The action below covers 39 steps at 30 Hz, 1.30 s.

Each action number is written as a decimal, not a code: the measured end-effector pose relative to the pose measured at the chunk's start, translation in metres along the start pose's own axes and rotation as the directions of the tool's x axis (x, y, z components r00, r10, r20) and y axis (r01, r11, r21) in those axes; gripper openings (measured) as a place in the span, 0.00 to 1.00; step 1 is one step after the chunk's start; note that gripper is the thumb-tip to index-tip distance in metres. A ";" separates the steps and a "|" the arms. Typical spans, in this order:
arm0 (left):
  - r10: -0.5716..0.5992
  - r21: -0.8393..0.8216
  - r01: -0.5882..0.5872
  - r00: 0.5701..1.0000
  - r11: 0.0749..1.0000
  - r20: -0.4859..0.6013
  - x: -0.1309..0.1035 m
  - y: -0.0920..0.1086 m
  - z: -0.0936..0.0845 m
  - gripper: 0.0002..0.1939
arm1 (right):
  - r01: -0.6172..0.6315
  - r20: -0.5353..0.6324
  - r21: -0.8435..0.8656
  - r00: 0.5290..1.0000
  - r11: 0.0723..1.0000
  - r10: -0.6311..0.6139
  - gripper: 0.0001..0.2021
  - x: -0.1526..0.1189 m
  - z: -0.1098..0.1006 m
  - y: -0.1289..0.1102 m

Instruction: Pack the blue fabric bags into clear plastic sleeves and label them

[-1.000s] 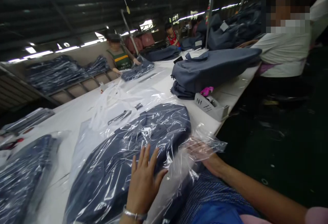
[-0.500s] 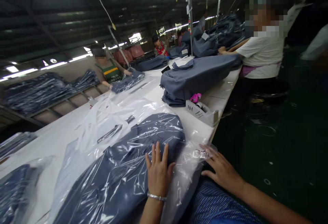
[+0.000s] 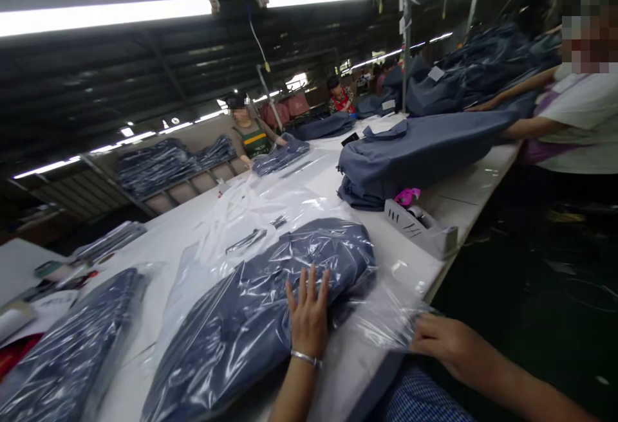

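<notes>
A dark blue garment [image 3: 261, 306] in a clear plastic bag lies on the white table before me. My left hand [image 3: 309, 316], with a silver bracelet on its wrist, rests flat on the bagged garment with its fingers spread. At the table's right edge my right hand [image 3: 441, 341] is closed on the loose end of the plastic bag [image 3: 386, 322], which is pulled taut toward it. Another bagged dark garment [image 3: 72, 345] lies to the left.
A stack of dark blue garments [image 3: 415, 152] lies farther up the white table [image 3: 463, 197]. Near it stands a white box [image 3: 410, 226] with a pink item [image 3: 407, 197]. Clear plastic bags [image 3: 232, 216] lie beyond my garment. Co-workers stand at the right [image 3: 584, 113] and far left [image 3: 255, 139].
My right hand has closed on the bag's end and drawn it tight to the right. My left hand stays flat on the garment. The view has turned left.
</notes>
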<state>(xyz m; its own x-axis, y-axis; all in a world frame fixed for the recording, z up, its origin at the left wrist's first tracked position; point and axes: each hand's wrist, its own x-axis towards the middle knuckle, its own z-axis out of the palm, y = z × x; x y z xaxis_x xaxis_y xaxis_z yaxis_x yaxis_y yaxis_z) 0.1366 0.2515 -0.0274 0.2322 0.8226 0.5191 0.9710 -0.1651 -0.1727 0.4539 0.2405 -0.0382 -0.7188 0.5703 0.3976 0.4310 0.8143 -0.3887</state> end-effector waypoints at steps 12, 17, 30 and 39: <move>-0.016 -0.182 0.032 0.996 0.983 0.087 -0.044 -0.023 -0.065 0.26 | 0.256 -0.163 -0.036 0.952 0.966 -0.259 0.18 0.008 0.011 -0.039; -0.431 0.218 0.434 0.900 0.874 -0.064 -0.101 -0.117 -0.118 0.34 | 0.147 -0.294 -0.239 0.931 0.960 -0.216 0.23 0.081 0.018 -0.048; -0.479 0.177 0.478 0.877 0.860 -0.039 -0.200 -0.103 -0.103 0.28 | 0.176 -0.129 -0.379 0.962 0.909 -0.240 0.26 0.121 0.056 0.089; -0.508 0.077 0.530 0.838 0.844 -0.200 -0.208 -0.053 -0.124 0.36 | 0.169 -0.153 -0.239 0.966 0.956 -0.209 0.23 0.085 0.027 0.012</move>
<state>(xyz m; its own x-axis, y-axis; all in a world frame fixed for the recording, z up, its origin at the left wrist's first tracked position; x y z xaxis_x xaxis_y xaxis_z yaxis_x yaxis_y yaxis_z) 0.0437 0.0218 -0.0224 -0.2876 0.6642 0.6900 0.9387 0.3386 0.0654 0.3831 0.2958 -0.0316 -0.7008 0.3971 0.5927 0.4209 0.9009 -0.1059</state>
